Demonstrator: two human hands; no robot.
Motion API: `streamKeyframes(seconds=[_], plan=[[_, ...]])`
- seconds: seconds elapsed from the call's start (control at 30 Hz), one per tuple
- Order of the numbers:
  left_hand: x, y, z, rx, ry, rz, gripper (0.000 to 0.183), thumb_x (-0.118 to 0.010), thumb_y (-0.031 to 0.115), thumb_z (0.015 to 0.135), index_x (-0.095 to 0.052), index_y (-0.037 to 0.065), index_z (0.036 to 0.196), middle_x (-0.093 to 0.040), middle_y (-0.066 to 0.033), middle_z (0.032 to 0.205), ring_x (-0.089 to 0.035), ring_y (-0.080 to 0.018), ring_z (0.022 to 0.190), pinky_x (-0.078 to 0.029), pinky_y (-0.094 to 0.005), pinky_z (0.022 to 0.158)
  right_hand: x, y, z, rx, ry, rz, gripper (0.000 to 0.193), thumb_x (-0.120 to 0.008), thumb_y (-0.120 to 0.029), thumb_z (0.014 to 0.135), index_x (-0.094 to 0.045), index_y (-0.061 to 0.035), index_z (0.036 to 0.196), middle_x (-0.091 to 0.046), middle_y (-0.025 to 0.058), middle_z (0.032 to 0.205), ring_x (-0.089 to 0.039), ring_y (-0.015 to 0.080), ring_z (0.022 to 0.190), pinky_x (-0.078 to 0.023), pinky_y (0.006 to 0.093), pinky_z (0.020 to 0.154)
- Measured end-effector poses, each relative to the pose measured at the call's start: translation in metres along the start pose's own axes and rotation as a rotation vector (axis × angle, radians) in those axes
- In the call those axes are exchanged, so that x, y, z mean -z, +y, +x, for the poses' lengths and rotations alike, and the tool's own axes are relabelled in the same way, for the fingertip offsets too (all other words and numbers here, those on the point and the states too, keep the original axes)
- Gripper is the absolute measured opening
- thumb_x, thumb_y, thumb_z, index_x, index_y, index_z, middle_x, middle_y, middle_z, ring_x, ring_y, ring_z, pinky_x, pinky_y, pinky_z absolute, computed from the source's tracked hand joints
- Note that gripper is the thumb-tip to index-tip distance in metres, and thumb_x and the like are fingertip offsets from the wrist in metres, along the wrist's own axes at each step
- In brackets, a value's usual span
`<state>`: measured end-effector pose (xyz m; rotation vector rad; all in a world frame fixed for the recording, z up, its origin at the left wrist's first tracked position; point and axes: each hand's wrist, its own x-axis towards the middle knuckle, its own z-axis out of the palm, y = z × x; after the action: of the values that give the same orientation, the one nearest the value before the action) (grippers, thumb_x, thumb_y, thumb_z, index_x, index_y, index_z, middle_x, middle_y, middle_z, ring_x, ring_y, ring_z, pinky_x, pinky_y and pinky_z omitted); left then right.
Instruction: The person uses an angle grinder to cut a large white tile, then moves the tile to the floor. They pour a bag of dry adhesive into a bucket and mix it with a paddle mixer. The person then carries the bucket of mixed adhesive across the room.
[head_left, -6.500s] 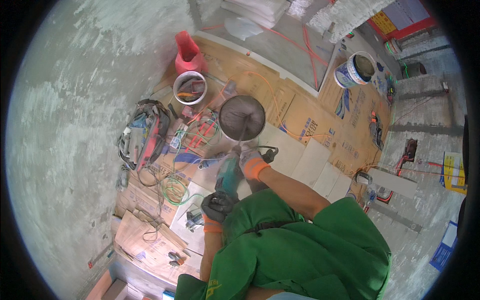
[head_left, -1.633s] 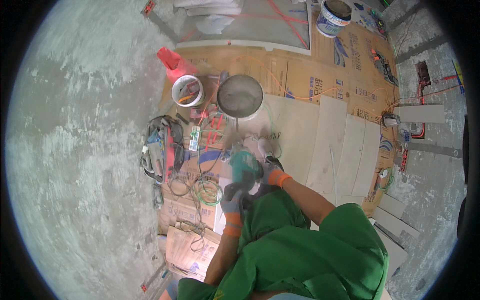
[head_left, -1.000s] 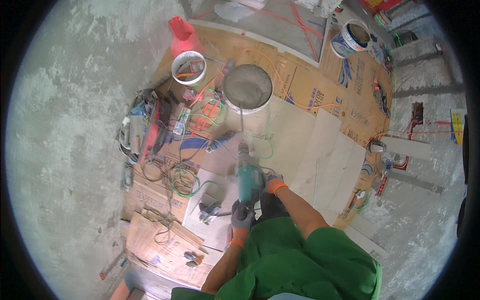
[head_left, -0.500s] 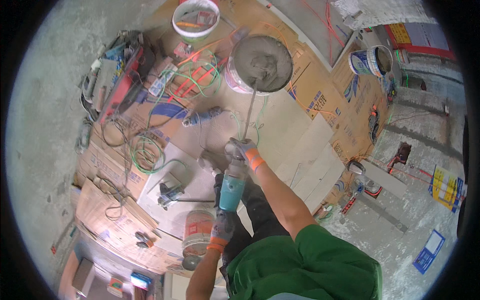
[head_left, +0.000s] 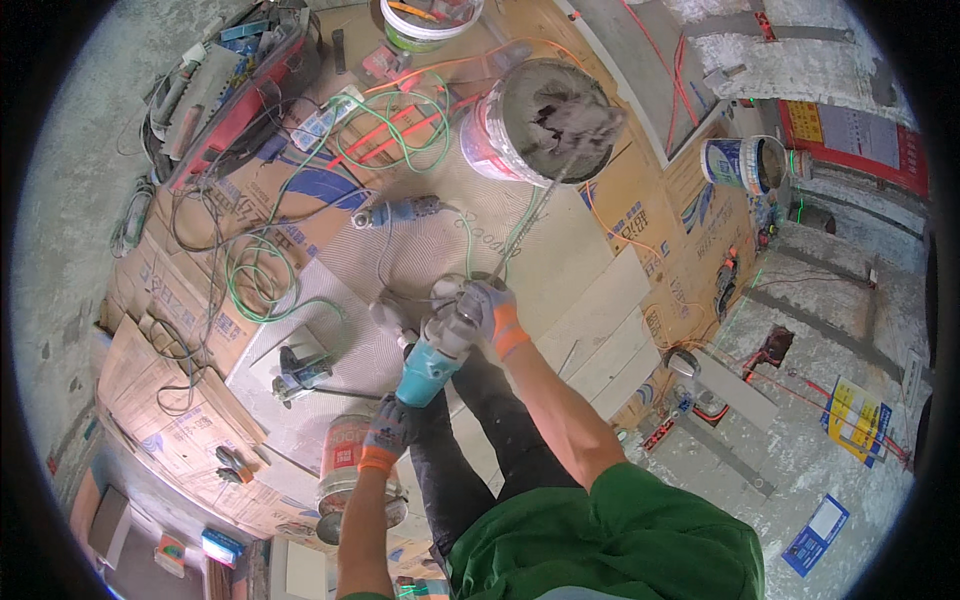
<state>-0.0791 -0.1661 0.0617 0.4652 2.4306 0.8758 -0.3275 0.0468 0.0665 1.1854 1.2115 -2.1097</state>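
I stand holding a teal power mixer [head_left: 432, 362] with both gloved hands. My right hand [head_left: 488, 312] grips its front handle near the shaft. My left hand [head_left: 385, 432] holds the rear of the mixer body. The long metal shaft [head_left: 530, 215] runs from the mixer up into a bucket [head_left: 535, 120] filled with grey mortar, where the paddle is sunk in the mix. My dark trouser legs [head_left: 470, 450] are below the tool.
Flattened cardboard [head_left: 180, 330] covers the floor. An angle grinder [head_left: 405, 212], green cable coils [head_left: 400, 120], a small bucket of tools [head_left: 425, 20], a red tool bag [head_left: 235, 90] and another tin [head_left: 345, 470] by my left foot lie around. Pale tiles [head_left: 600, 320] lie to the right.
My view has swung and come closer, so the mortar bucket now sits at upper right of centre. Both hands stay on the mixer, its shaft still in the bucket.
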Motion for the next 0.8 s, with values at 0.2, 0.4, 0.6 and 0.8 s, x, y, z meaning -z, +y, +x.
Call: streamKeyframes(seconds=[0.2, 0.4, 0.6, 0.8], plan=[[0.002, -0.038, 0.019, 0.022, 0.003, 0.023, 0.044, -0.061, 0.023, 0.071, -0.055, 0.002, 0.109, -0.05, -0.0184, 0.116, -0.039, -0.0369, 0.118, -0.028, -0.0454, 0.103, -0.017, 0.007, 0.008, 0.078, 0.039, 0.068, 0.008, -0.06, -0.003, 0.078, -0.054, -0.004, 0.082, -0.053, 0.0037, 0.064, -0.049, 0.0124, 0.05, -0.042, 0.0248, 0.044], [-0.018, -0.062, 0.035, 0.126, 0.056, -0.095, 0.044, -0.059, 0.011, 0.066, -0.056, 0.006, 0.109, -0.049, -0.0165, 0.119, -0.036, -0.0363, 0.121, -0.029, -0.0441, 0.103, -0.015, 0.016, 0.064, 0.103, -0.035, -0.048, 0.01, -0.056, -0.007, 0.081, -0.049, -0.0044, 0.073, -0.048, 0.0016, 0.06, -0.04, 0.0103, 0.045, -0.03, 0.0232, 0.04], [-0.023, -0.074, 0.036, 0.159, -0.098, -0.067, 0.048, -0.06, 0.015, 0.068, -0.054, 0.005, 0.114, -0.046, -0.018, 0.125, -0.03, -0.0392, 0.125, -0.026, -0.0457, 0.105, -0.012, 0.014, 0.052, 0.203, 0.093, -0.153, 0.01, -0.06, -0.007, 0.079, -0.052, -0.0003, 0.079, -0.055, 0.0057, 0.069, -0.049, 0.0129, 0.051, -0.035, 0.0249, 0.042], [-0.029, -0.072, 0.041, 0.168, 0.062, -0.142, 0.044, -0.059, 0.006, 0.066, -0.058, 0.006, 0.11, -0.048, -0.0141, 0.122, -0.034, -0.0339, 0.124, -0.026, -0.0417, 0.106, 0.0, 0.018, 0.072, 0.084, 0.035, -0.166, 0.01, -0.056, -0.013, 0.082, -0.053, -0.005, 0.079, -0.051, 0.0013, 0.062, -0.045, 0.0124, 0.046, -0.037, 0.0268, 0.042]])
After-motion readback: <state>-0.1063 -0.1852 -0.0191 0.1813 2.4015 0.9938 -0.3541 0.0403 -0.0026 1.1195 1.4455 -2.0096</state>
